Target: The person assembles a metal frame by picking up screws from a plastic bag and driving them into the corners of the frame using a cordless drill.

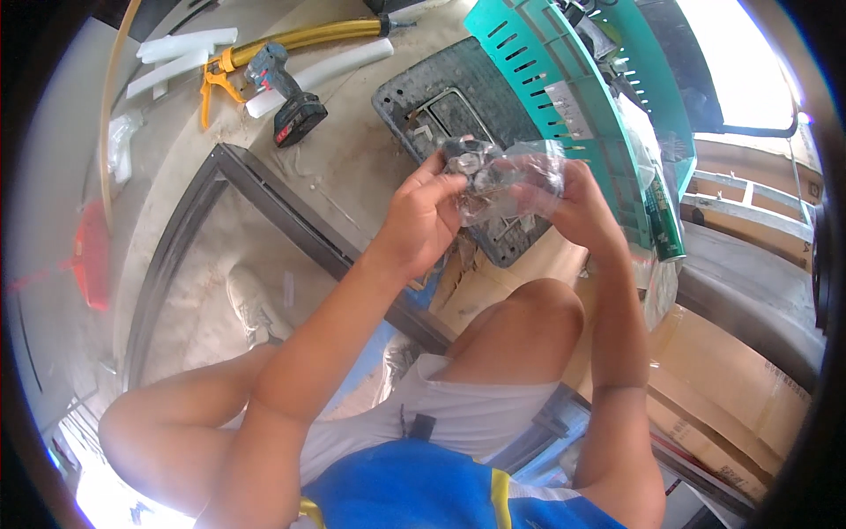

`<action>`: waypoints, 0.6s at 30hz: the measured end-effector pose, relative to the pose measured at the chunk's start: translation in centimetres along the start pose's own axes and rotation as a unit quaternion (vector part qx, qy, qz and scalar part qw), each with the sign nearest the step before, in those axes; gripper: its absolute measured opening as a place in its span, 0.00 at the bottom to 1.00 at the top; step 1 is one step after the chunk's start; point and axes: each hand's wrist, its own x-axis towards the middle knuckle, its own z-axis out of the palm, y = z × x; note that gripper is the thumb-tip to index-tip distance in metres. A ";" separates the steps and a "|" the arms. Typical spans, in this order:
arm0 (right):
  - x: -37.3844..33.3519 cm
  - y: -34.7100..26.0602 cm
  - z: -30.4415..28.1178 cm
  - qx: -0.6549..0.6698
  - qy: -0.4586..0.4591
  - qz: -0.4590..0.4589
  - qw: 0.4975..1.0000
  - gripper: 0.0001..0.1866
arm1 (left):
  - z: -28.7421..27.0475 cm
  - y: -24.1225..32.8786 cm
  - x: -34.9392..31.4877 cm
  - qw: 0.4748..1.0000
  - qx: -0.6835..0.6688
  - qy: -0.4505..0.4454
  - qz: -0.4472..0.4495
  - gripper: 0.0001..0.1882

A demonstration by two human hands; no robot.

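1. In the head view, your left hand [421, 216] is closed on a clear plastic bag [486, 196], its thumb and fingers pinching the left side.
2. Your right hand [583, 212] is at the right side of the same bag, with its fingers showing through the film. You cannot tell from this angle whether they are inside the bag or behind it, nor how firmly they grip.
3. The bag is held up between your two hands, over the dark grey panel [410, 95] and beside the teal crate [538, 75]. Small shiny and dark parts [467, 163] show in it near your left fingertips; their exact kind is too blurred to tell.
4. Beyond your left hand, a cordless drill [298, 113] lies on the floor, near a yellow caulking gun [300, 35] and several white foam strips [167, 73].
5. A dark frame [282, 207] lies to your left, one bar running under your left forearm. Further left you have a red plastic piece [92, 256], near the edge of the view.
6. Just beyond your right hand, a green can [664, 222] stands tilted against the crate. Flattened-looking cardboard [718, 388] lies to the right of your right forearm.
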 end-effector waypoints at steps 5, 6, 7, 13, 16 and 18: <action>2.3 6.4 -0.3 0.035 -0.024 0.062 0.997 0.19 | -5.6 -2.9 3.0 0.991 0.043 0.127 -0.028 0.17; 2.6 7.7 -1.0 0.028 -0.036 0.084 0.995 0.19 | -6.1 -3.2 3.6 0.987 0.048 0.151 -0.026 0.18; 2.9 9.1 -1.5 0.031 -0.028 0.085 0.995 0.19 | -6.6 -3.7 4.4 0.983 0.052 0.175 -0.027 0.18; 5.9 12.3 -3.6 0.175 0.152 0.057 0.971 0.20 | -6.3 -0.1 14.9 0.893 0.403 0.197 0.027 0.18; 6.4 14.4 -5.3 0.163 0.182 0.093 0.965 0.16 | -2.9 0.3 18.2 0.773 0.597 0.202 0.071 0.23; 6.8 15.4 -5.7 0.178 0.180 0.104 0.962 0.17 | -1.9 -0.1 20.0 0.729 0.652 0.188 0.090 0.24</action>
